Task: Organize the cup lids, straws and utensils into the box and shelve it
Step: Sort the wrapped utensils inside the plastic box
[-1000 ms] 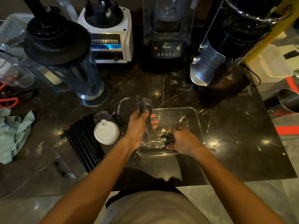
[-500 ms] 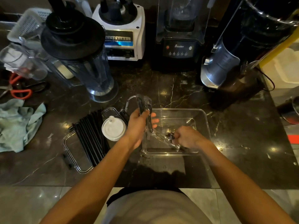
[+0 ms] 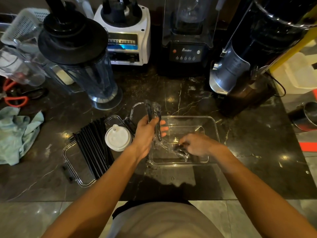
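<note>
A dark marble counter (image 3: 180,86) with pale veins fills the frame, glinting with small light reflections. Glossy grey floor tiles (image 3: 34,219) run along the bottom edge. Blenders (image 3: 187,36) line the top.

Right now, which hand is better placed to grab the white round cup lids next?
Left. The left hand is beside the white round cup lids; the right hand is farther, inside the clear plastic box.

Bare worktop (image 3: 248,160) lies open right of the clear box (image 3: 215,133) and along its near edge. Blender jug (image 3: 89,73), blender bases (image 3: 186,48) and grinder (image 3: 248,62) wall off the back; black straws (image 3: 94,148) and white lids (image 3: 117,140) crowd the left.
</note>
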A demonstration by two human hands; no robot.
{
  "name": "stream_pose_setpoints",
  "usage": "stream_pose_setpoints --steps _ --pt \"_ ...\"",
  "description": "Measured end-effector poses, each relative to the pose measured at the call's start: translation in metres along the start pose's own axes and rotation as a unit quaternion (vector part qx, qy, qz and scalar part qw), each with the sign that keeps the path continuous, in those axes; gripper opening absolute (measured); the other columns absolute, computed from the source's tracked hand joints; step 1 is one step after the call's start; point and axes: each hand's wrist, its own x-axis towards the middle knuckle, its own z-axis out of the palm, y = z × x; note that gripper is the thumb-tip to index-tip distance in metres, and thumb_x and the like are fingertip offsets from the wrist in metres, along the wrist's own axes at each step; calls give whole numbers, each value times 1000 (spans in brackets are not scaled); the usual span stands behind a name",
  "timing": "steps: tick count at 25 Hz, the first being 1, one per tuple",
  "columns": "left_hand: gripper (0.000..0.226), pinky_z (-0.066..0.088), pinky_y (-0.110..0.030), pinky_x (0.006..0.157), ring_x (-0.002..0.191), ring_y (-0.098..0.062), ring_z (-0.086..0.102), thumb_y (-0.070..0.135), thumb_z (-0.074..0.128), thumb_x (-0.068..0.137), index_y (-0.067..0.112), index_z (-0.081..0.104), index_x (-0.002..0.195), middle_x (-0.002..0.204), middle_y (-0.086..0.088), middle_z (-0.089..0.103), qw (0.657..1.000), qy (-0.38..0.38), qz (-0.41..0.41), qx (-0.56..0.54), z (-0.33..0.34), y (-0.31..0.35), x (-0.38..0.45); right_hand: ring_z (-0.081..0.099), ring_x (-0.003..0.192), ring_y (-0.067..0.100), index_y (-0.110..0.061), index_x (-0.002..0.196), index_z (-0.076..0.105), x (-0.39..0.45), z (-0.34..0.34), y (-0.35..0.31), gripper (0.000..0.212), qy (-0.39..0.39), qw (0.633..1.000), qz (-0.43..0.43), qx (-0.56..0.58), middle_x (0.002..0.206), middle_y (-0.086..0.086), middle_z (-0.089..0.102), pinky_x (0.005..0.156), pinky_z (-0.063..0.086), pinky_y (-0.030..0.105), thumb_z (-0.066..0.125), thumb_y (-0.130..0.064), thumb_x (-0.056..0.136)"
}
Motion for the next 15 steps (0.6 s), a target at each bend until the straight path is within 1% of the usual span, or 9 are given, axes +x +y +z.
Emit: stream_pose_setpoints --steps 1,2,4,6,7,9,11,13,15 --pt "17 62 -27 65 80 -20 79 19 51 108 15 61 120 91 -3 81 1000 0 0 1 0 0 0 59 107 19 -36 95 73 3 -3 -7 24 -17 996 -17 -83 105 -8 71 96 41 41 56 -19 95" --pt "16 62 -27 64 79 -19 79 19 51 108 15 61 120 90 -3 80 1000 0 0 1 0 -1 -1 54 119 21 -36 104 74 8 -5 -15 24 -25 986 -31 -161 117 -5 69 109 33 49 58 -22 94" --pt "16 63 -28 65 79 -19 78 19 51 108 14 61 119 88 -2 80 1000 4 3 -2 0 -1 -1 45 133 23 -36 109 72 18 -4 -28 20 -50 963 -56 -260 129 -2 64 118 18 55 65 -27 92" --pt "16 63 -27 67 80 -18 78 20 51 108 15 62 119 88 -1 80 1000 10 8 -8 -2 -2 -4 39 139 26 -35 112 69 26 0 -38 24 -61 941 -95 -319 132 0 61 119 15 56 71 -24 90" --pt "16 63 -27 67 80 -18 78 20 51 108 15 62 119 88 -1 80 1000 15 10 -12 -3 -1 -5 37 141 27 -34 118 67 29 2 -41 33 -59 930 -118 -344 135 1 59 120 16 57 72 -20 89" --pt "20 62 -26 66 80 -17 79 20 51 108 13 62 123 90 -1 80 999 25 9 -19 -5 -1 -9 34 145 29 -36 137 55 32 8 -42 59 -48 909 -157 -383 145 4 52 121 18 58 73 -13 86" --pt "27 61 -26 65 81 -18 79 20 51 108 8 60 130 94 -3 79 999 39 9 -21 -9 -1 -11 32 148 29 -38 147 44 35 12 -38 73 -23 895 -185 -405 153 5 46 119 24 57 72 -8 87" --pt "30 61 -26 66 82 -18 79 20 51 108 6 59 133 97 -5 78 999 46 11 -19 -10 -1 -13 40 143 32 -33 145 46 35 13 -32 68 -3 892 -201 -406 150 8 48 113 35 51 70 -5 88" --pt "28 62 -27 68 83 -19 79 20 50 109 8 59 132 102 -8 77 999 47 14 -21 -9 0 -15 46 134 35 -27 142 50 31 10 -24 63 13 892 -192 -408 144 13 47 105 43 47 69 -2 87"
